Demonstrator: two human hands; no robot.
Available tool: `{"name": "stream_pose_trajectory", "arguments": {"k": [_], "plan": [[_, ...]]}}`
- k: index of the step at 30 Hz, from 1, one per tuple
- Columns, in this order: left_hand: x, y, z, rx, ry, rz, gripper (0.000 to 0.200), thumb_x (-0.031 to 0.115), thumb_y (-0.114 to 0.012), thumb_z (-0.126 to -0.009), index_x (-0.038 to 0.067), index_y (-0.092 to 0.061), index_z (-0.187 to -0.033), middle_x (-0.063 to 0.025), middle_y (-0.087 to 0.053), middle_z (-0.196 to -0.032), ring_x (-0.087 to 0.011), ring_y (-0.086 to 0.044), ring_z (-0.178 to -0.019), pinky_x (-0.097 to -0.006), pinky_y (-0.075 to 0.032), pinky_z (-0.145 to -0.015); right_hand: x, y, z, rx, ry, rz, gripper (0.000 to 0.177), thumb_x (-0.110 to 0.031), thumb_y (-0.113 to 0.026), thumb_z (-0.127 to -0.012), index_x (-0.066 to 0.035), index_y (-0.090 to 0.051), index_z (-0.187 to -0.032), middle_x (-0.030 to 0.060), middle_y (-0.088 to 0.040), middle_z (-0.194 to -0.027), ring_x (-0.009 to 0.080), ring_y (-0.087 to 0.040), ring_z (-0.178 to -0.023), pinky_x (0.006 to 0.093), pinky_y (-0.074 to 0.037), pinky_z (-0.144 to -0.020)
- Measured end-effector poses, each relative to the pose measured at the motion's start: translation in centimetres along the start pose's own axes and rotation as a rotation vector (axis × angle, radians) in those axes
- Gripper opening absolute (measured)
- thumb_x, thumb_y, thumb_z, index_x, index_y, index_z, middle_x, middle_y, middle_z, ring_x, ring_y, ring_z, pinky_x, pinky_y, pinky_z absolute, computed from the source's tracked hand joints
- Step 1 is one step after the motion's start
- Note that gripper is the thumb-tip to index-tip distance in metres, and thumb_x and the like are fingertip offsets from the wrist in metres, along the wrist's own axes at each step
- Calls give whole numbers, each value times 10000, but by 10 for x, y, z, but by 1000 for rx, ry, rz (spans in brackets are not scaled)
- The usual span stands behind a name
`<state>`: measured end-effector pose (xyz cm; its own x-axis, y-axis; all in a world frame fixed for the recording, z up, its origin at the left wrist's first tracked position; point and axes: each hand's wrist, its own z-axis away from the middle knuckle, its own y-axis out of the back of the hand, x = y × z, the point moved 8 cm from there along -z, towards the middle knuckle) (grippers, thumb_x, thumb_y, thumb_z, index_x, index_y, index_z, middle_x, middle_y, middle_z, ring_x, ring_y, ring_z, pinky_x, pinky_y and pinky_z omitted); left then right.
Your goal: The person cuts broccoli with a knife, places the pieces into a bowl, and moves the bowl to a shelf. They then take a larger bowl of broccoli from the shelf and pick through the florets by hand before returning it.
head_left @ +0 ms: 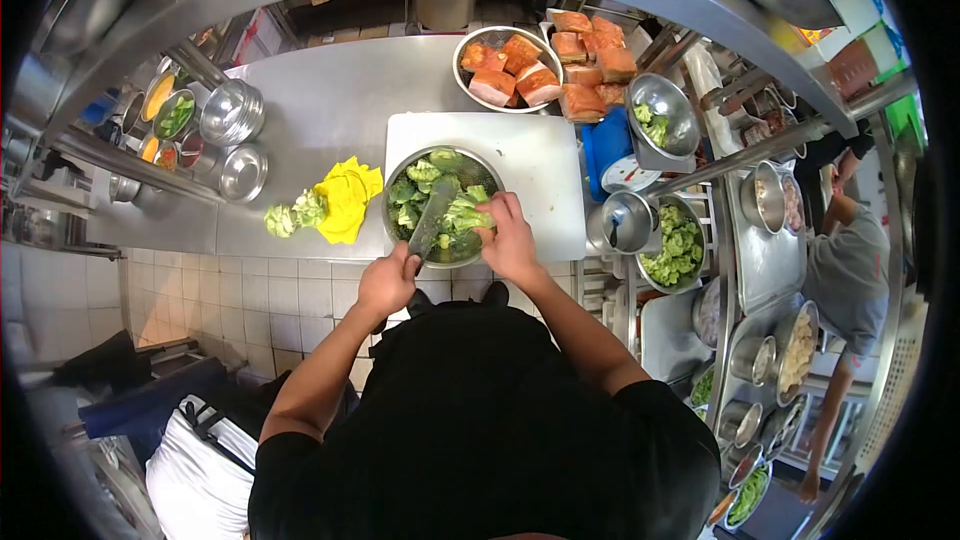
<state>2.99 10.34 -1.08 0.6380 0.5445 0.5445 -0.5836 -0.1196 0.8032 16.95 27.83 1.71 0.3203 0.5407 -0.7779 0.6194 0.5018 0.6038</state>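
My left hand (387,283) is closed round the handle of a kitchen knife (432,221), whose broad blade slants over a metal colander (490,166). Inside the colander lie green broccoli florets (405,202). With bent fingers my right hand (512,237) grips a pale green broccoli head (466,212) right beside the blade, over the colander's right side. The colander rests on the left part of a white cutting board (545,180), near the counter's front edge.
Left of the board lie a yellow cloth (347,200) and broccoli stalks (290,216). Roasted meat chunks (520,55) fill a colander behind. On the right are a bowl with a few florets (664,105) and a colander of broccoli (675,248). A person in grey (850,265) stands far right.
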Motion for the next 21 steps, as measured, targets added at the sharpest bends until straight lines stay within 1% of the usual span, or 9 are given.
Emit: {"name": "stream_pose_trajectory", "arguments": {"k": [3,6,8,10,11,14,17,20,21], "plan": [[-1,9,2,8,29,175,210,251,-532,-994,45,-497,-1010,-237,-614,-681,-478,-613,-708,-557,-454,-612,11,-1,3,63,37,-19,368,7,-679,-792,-74,-548,-1125,182,-487,-1214,400,-587,-1027,450,-522,-769],[15,38,2,40,45,83,214,267,-524,-993,56,-494,-989,-243,-624,-678,-486,-616,-704,-586,-459,-631,15,1,4,103,63,-43,381,21,-687,-776,-66,-539,-1116,197,-480,-1216,404,-572,-1051,437,-521,-775],[34,64,9,226,-29,110,221,268,-525,-993,49,-497,-980,-236,-621,-664,-481,-614,-676,-588,-454,-612,12,4,4,135,106,-59,396,34,-696,-762,-58,-533,-1111,209,-477,-1205,405,-561,-1055,428,-521,-776],[46,68,20,413,-92,118,236,277,-509,-997,42,-493,-988,-230,-630,-657,-471,-622,-642,-592,-465,-597,18,-2,3,146,41,-240,391,63,-712,-768,-52,-528,-1093,181,-457,-1197,341,-546,-1096,374,-531,-769],[41,52,12,303,-55,33,236,281,-502,-998,45,-490,-999,-233,-634,-662,-470,-627,-647,-590,-473,-603,21,-5,1,155,11,-329,391,77,-720,-770,-49,-525,-1085,166,-447,-1193,309,-538,-1116,347,-536,-765],[15,4,-4,27,32,-144,243,293,-474,-1002,55,-471,-1049,-249,-651,-684,-469,-647,-675,-583,-505,-631,9,-10,-1,104,70,-176,424,93,-714,-797,-57,-474,-1112,136,-427,-1203,237,-558,-1096,310,-541,-769],[24,23,-1,93,40,-81,236,288,-477,-1001,54,-481,-1032,-253,-645,-682,-474,-637,-660,-593,-493,-628,54,-36,10,135,-97,-497,450,95,-701,-827,-57,-413,-1139,124,-430,-1220,198,-595,-1036,303,-543,-746],[43,63,3,222,-21,-73,212,261,-505,-996,50,-490,-991,-237,-634,-663,-454,-630,-623,-566,-490,-589,63,-35,14,176,-120,-611,432,59,-693,-869,-62,-383,-1143,108,-508,-1187,171,-626,-978,297,-543,-718],[50,75,7,303,-59,-28,202,250,-516,-992,49,-493,-980,-229,-629,-652,-446,-628,-610,-554,-486,-570,65,-36,12,137,-198,-649,420,43,-695,-874,-53,-385,-1142,108,-537,-1147,168,-630,-941,294,-546,-711]]}}
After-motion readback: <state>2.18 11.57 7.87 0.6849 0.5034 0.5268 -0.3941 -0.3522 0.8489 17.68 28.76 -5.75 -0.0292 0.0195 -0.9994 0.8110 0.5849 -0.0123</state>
